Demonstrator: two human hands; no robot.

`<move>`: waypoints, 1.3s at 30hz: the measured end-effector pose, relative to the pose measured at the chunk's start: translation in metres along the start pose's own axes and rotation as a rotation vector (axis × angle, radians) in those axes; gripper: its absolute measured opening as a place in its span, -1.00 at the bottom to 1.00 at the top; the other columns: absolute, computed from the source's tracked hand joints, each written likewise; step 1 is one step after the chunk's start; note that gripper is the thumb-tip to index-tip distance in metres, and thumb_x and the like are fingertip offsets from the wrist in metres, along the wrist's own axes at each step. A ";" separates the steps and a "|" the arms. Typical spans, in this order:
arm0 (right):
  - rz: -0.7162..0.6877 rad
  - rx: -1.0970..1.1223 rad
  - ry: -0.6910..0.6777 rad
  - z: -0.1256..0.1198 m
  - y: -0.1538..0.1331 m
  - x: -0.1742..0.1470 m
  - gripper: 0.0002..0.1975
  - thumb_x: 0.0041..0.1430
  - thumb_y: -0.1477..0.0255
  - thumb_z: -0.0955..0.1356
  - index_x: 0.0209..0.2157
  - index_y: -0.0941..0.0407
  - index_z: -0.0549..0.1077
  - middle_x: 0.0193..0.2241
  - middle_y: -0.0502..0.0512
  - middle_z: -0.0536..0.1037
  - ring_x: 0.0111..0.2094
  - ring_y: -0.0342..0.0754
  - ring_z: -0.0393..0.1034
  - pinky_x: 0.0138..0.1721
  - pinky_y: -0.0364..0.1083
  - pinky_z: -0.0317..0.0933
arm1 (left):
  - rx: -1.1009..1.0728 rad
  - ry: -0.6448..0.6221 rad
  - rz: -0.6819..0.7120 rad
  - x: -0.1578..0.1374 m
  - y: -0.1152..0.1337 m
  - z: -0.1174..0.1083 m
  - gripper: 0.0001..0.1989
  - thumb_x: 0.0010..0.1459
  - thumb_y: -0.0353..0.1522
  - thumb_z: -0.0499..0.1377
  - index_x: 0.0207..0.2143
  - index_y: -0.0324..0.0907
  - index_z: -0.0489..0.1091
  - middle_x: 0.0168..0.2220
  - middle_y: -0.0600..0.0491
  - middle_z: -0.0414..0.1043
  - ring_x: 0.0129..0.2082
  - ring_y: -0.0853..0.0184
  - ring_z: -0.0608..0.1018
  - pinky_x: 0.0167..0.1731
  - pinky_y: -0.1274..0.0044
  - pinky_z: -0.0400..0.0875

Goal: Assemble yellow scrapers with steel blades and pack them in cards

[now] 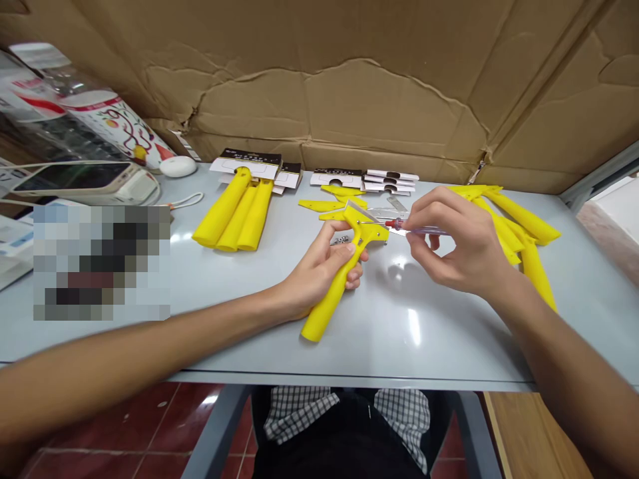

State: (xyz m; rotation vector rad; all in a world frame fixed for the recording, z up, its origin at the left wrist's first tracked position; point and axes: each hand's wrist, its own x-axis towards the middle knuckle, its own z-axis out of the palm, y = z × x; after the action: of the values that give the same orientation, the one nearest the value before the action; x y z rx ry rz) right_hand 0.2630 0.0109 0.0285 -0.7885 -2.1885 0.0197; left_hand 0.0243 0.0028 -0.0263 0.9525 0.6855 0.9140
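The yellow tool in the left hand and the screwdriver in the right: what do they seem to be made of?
Yellow tool: body probably satin plastic, by its even colour and soft sheen. Screwdriver: handle likely glossy plastic, as it looks translucent; thin grey shaft seems metal.

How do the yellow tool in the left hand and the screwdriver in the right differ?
The yellow tool is thick and bright yellow; the screwdriver is slim, with a purplish handle. The yellow tool slants up to the right; the screwdriver lies nearly level across the picture. Both are held.
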 end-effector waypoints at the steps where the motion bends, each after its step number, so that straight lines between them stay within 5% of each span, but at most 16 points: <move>1: 0.000 -0.005 0.003 0.000 -0.001 0.000 -0.91 0.29 0.50 0.35 -0.21 0.03 0.46 -0.27 0.09 0.55 -0.33 -0.03 0.48 -0.42 -0.07 0.34 | 0.007 0.002 -0.001 0.000 0.000 0.000 -0.72 0.39 -0.33 0.21 0.02 -0.01 0.14 -0.28 0.09 0.47 -0.51 0.48 0.42 -0.48 0.58 0.35; 8: 0.213 -0.166 0.036 -0.001 0.000 -0.003 -0.85 0.47 0.28 0.29 -0.18 0.04 0.38 -0.52 -0.03 0.48 -0.58 -0.10 0.34 -0.53 -0.09 0.16 | 0.022 0.007 -0.002 0.000 0.000 0.001 -0.70 0.39 -0.33 0.20 0.02 -0.03 0.11 -0.28 0.09 0.47 -0.52 0.49 0.41 -0.48 0.58 0.34; 17: 0.059 -0.082 0.055 -0.002 -0.003 0.002 -0.88 0.43 0.41 0.35 -0.24 0.04 0.52 -0.32 0.07 0.59 -0.39 -0.07 0.46 -0.41 -0.06 0.33 | 0.017 0.021 -0.012 0.000 0.001 0.001 -0.70 0.39 -0.33 0.19 0.01 -0.02 0.10 -0.28 0.09 0.47 -0.52 0.49 0.40 -0.48 0.58 0.33; 25: 0.146 -0.190 0.097 0.002 0.001 -0.003 -0.87 0.39 0.32 0.39 -0.26 0.05 0.51 -0.59 -0.07 0.52 -0.63 -0.13 0.35 -0.51 -0.09 0.19 | 0.002 -0.019 0.010 0.001 -0.002 0.000 -0.71 0.39 -0.32 0.20 0.01 -0.02 0.12 -0.29 0.10 0.46 -0.51 0.49 0.40 -0.48 0.56 0.32; 30: 0.189 -0.109 0.040 0.001 -0.002 -0.005 -0.87 0.25 0.38 0.43 -0.20 0.03 0.43 -0.50 -0.07 0.54 -0.61 -0.13 0.38 -0.52 -0.11 0.22 | -0.002 -0.018 0.006 0.001 -0.002 -0.002 -0.72 0.39 -0.32 0.20 0.01 -0.01 0.12 -0.29 0.10 0.46 -0.51 0.49 0.41 -0.47 0.57 0.33; 39: 0.201 -0.214 0.094 0.002 -0.001 -0.003 -0.83 0.34 0.26 0.41 -0.31 0.04 0.49 -0.66 -0.10 0.45 -0.65 -0.13 0.33 -0.53 -0.10 0.15 | 0.003 -0.025 0.007 0.000 -0.002 -0.001 -0.72 0.40 -0.32 0.20 0.02 -0.02 0.13 -0.29 0.09 0.46 -0.51 0.48 0.41 -0.47 0.57 0.33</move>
State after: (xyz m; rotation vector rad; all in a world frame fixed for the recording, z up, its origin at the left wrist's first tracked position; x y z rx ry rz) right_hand 0.2623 0.0085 0.0249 -1.1051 -2.0368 -0.1498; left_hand 0.0245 0.0030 -0.0285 0.9678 0.6624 0.9065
